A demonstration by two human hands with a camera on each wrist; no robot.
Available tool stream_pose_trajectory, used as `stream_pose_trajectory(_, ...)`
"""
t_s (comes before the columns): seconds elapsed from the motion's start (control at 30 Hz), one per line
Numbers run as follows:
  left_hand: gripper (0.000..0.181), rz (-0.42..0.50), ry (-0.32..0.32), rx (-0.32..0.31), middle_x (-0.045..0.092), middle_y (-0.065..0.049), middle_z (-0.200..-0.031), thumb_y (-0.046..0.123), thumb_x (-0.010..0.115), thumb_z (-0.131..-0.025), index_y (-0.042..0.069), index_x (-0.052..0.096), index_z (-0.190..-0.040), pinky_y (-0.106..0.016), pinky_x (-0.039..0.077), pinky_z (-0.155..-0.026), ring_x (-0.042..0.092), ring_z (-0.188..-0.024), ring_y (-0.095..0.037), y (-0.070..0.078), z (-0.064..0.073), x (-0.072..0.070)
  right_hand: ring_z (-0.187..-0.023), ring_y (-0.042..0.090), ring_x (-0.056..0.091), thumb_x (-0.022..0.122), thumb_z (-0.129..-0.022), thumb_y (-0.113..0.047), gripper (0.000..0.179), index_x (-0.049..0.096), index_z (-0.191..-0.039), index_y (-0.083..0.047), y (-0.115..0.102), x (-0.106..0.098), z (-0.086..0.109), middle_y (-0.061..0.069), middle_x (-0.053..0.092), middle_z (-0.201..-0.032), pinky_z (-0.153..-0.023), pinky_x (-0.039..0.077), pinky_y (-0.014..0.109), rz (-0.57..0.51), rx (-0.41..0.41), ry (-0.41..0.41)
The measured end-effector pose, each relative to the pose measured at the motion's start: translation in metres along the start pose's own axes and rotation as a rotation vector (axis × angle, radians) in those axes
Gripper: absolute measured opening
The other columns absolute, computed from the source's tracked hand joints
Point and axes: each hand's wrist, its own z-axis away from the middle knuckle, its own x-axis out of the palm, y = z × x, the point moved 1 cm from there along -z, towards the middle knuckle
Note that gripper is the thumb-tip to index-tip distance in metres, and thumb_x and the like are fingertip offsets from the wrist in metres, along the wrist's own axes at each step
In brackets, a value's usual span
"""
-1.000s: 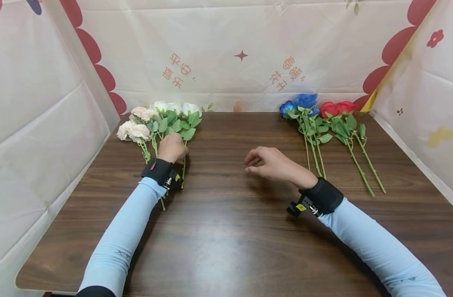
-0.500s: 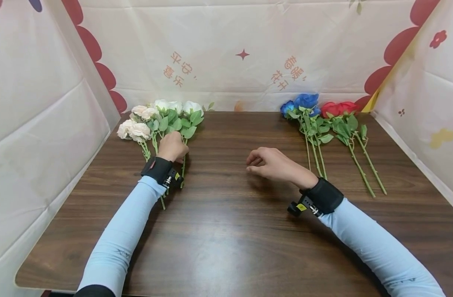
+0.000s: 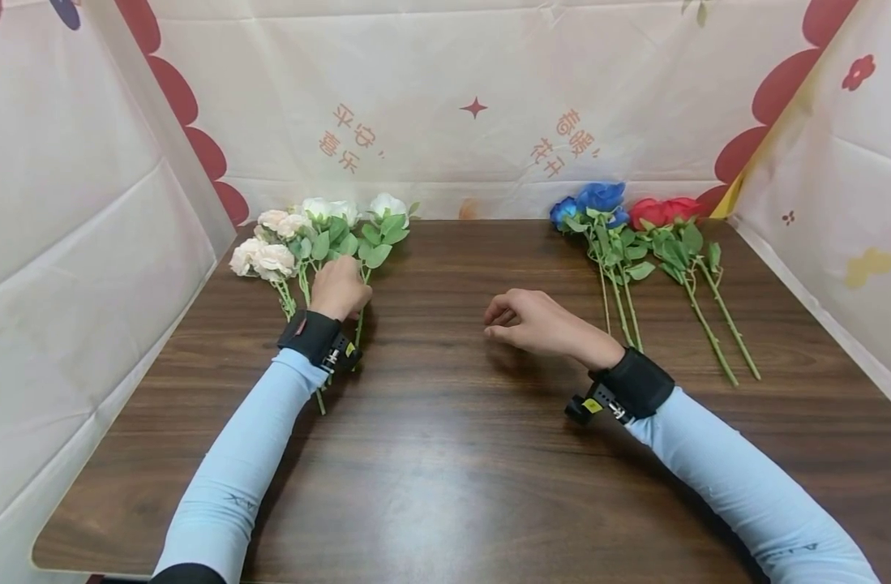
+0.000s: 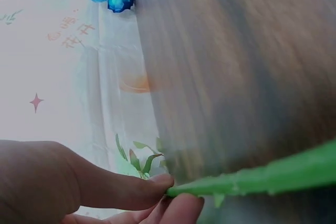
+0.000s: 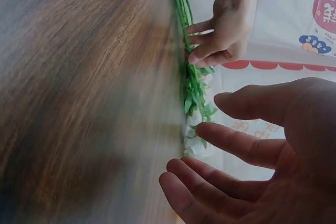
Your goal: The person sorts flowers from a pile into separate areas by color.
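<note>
1. Pointing its bloom toward the far edge, the white rose (image 3: 387,229) was at the left part of the bench (image 3: 430,405), its long axis running away from me and leaning slightly rightward at the top.
2. My left grip (image 3: 340,289) pinched its green stem (image 4: 262,178) between thumb and fingertips; whether the stem touched the bench, I could not tell.
3. Just left of it lay other white roses (image 3: 330,209), then cream roses (image 3: 263,258).
4. My left arm (image 3: 229,470) reached forward and inward, knuckles up.
5. My right grip (image 3: 536,322) held nothing, fingers parted and gently bent, hovering left of the blue roses' stems (image 3: 620,316), its arm (image 3: 737,478) slanting in from the right.
</note>
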Motion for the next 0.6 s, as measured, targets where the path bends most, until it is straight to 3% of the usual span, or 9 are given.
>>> stream_pose_trajectory(0.23,0.032,0.005,-0.002,0.018,0.051,-0.004,-0.042,0.001,0.046,-0.076,0.013,0.042,-0.047,-0.03,0.04,-0.047,0.056,-0.039,-0.014,0.012,0.004,-0.003,-0.092,0.014,0.061,0.063,-0.092,-0.027,0.027,0.067,-0.109,-0.007,0.004,0.001,0.0,-0.001,0.063,-0.101,-0.075,0.05,0.032,0.004,0.016,-0.01)
stream_pose_trajectory(0.47,0.03,0.074,-0.007,0.092,0.044,-0.003,-0.038,-0.001,0.044,-0.072,0.013,0.039,-0.046,-0.029,0.035,-0.042,0.055,-0.034,-0.012,0.028,0.01,-0.006,-0.091,0.014,0.062,0.063,-0.092,-0.026,0.026,0.067,-0.108,-0.007,0.005,0.0,-0.001,-0.001,0.064,-0.099,-0.073,0.049,0.032,-0.004,0.019,-0.003)
stream_pose_trajectory(0.6,0.035,0.09,-0.02,0.137,0.036,0.0,-0.036,0.0,0.047,-0.076,0.014,0.037,-0.045,-0.025,0.025,-0.039,0.055,-0.035,-0.011,0.038,0.016,-0.008,-0.091,0.015,0.062,0.063,-0.092,-0.024,0.025,0.067,-0.108,-0.006,0.005,0.0,-0.002,0.0,0.065,-0.099,-0.074,0.049,0.033,-0.007,0.014,-0.003)
